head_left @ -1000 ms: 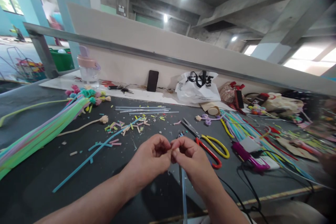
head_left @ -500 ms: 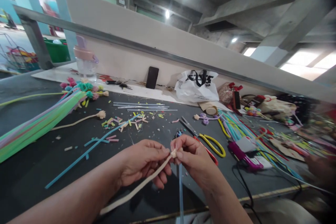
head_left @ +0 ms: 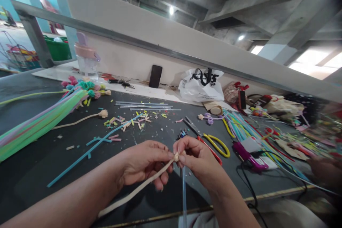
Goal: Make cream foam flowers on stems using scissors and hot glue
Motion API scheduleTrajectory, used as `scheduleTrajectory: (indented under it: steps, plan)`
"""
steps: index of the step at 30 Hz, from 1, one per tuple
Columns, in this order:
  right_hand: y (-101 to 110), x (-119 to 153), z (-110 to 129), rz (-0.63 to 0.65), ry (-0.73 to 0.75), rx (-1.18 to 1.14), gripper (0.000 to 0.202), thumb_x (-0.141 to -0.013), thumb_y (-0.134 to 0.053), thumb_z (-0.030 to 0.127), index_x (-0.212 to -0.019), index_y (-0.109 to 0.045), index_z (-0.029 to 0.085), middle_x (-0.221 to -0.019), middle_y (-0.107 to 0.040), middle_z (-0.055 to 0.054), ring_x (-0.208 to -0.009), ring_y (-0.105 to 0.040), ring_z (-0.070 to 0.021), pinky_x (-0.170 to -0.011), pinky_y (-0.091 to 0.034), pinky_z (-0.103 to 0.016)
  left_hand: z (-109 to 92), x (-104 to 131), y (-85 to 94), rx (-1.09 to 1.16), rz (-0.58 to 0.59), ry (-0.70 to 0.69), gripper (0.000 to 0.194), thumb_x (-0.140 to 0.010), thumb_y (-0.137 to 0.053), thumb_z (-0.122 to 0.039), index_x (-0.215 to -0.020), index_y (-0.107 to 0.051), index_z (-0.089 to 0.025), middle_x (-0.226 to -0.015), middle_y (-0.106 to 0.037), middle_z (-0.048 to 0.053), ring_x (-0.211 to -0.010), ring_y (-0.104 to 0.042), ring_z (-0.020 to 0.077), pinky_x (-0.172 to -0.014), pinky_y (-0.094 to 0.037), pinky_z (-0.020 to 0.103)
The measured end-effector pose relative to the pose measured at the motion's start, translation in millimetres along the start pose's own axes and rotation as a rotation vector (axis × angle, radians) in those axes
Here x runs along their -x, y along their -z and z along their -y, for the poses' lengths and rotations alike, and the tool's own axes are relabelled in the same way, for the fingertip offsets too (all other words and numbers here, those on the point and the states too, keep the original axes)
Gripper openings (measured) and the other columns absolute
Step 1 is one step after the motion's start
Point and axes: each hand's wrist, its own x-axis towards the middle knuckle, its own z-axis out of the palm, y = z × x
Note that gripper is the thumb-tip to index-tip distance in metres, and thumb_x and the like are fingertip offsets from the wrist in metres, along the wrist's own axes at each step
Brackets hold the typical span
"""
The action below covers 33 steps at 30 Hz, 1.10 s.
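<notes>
My left hand point(head_left: 149, 162) pinches a cream stem point(head_left: 139, 190) just below its small knobbed end. My right hand point(head_left: 196, 162) grips that knobbed end point(head_left: 176, 156) between thumb and fingers, hiding part of it. The stem slants down to the lower left, past my left forearm. Below my right hand a translucent bluish stick point(head_left: 184, 196) runs down over the table edge; its upper end is hidden. Scissors point(head_left: 213, 142) with red and yellow handles lie just beyond my right hand. A similar cream stem with a flower-like head point(head_left: 103, 114) rests at the left.
Short cut pieces point(head_left: 139, 121) and a blue stem point(head_left: 93, 151) lie ahead. A bundle of colored stems point(head_left: 53, 121) is at the left. At the right are a purple glue gun point(head_left: 249, 156) with its cable and another person's blurred hand point(head_left: 324, 171). A phone point(head_left: 155, 76) leans behind.
Both hands keep nearly the same grip on the cream stem, with only slight finger movement. The whole view has shifted a little.
</notes>
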Motion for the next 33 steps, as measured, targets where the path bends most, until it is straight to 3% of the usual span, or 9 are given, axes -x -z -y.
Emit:
scheduleTrajectory:
  steps: [15,20,22,24,27,30,33]
  plan:
    - [-5.1,-1.3,-2.9,-0.005,-0.015,-0.004,0.019,-0.068,-0.072,0.024,-0.068,-0.055,0.016,-0.074,-0.056,0.001,-0.056,-0.049,-0.0081,-0.051,-0.036,-0.021,4.9,-2.9,-2.6,0.025,-0.027,-0.018,0.015,-0.071,-0.064,-0.025,-0.068,-0.059,-0.011,-0.058,-0.054,-0.002,-0.042,-0.051,0.0061,-0.038,-0.044,0.016]
    - [-0.8,-3.5,-2.1,-0.013,-0.028,-0.083,0.02,-0.065,-0.074,0.023,-0.068,-0.056,0.016,-0.074,-0.056,0.001,-0.053,-0.048,-0.0073,-0.05,-0.034,-0.021,0.6,-1.0,-0.1,-0.023,0.03,-0.007,0.025,-0.076,-0.061,-0.035,-0.078,-0.061,-0.01,-0.067,-0.06,0.003,-0.046,-0.056,0.0081,-0.045,-0.049,0.02]
    - [3.5,-4.2,-0.4,-0.012,-0.004,-0.161,0.02,-0.064,-0.074,0.022,-0.068,-0.055,0.017,-0.071,-0.056,0.002,-0.05,-0.045,-0.006,-0.049,-0.033,-0.02,-3.5,0.9,3.8,-0.02,-0.01,-0.03,0.032,-0.079,-0.055,-0.041,-0.087,-0.059,-0.011,-0.08,-0.062,0.006,-0.053,-0.061,0.0113,-0.049,-0.052,0.023]
    - [7.6,-4.2,1.7,-0.016,0.022,-0.226,0.02,-0.064,-0.073,0.021,-0.069,-0.055,0.017,-0.069,-0.054,0.002,-0.048,-0.042,-0.0053,-0.05,-0.032,-0.02,-6.6,2.2,8.0,-0.001,-0.12,-0.085,0.03,-0.081,-0.054,-0.042,-0.088,-0.056,-0.013,-0.083,-0.061,0.005,-0.059,-0.063,0.0132,-0.054,-0.053,0.026]
    - [12.1,-3.8,3.2,-0.007,0.028,-0.282,0.017,-0.065,-0.071,0.019,-0.07,-0.054,0.017,-0.068,-0.053,0.002,-0.049,-0.043,-0.0058,-0.05,-0.032,-0.02,-6.9,2.1,11.4,-0.013,-0.192,-0.14,0.02,-0.078,-0.061,-0.032,-0.077,-0.051,-0.014,-0.075,-0.058,0.0,-0.057,-0.061,0.0101,-0.054,-0.052,0.023]
    - [14.1,-4.6,1.4,0.015,0.01,-0.346,0.015,-0.066,-0.068,0.016,-0.071,-0.054,0.017,-0.069,-0.051,0.002,-0.049,-0.042,-0.0054,-0.049,-0.032,-0.019,-4.3,0.9,10.3,-0.076,-0.114,-0.12,0.02,-0.078,-0.061,-0.029,-0.07,-0.05,-0.013,-0.064,-0.055,-0.002,-0.051,-0.056,0.007,-0.05,-0.048,0.019]
    - [13.8,-7.2,-1.8,0.003,-0.005,-0.46,0.013,-0.066,-0.066,0.015,-0.071,-0.054,0.017,-0.066,-0.048,0.003,-0.049,-0.039,-0.0045,-0.049,-0.033,-0.018,-1.3,-1.4,7.4,-0.148,-0.111,-0.159,0.023,-0.079,-0.058,-0.034,-0.071,-0.051,-0.014,-0.059,-0.055,-0.003,-0.046,-0.053,0.0062,-0.047,-0.046,0.018]
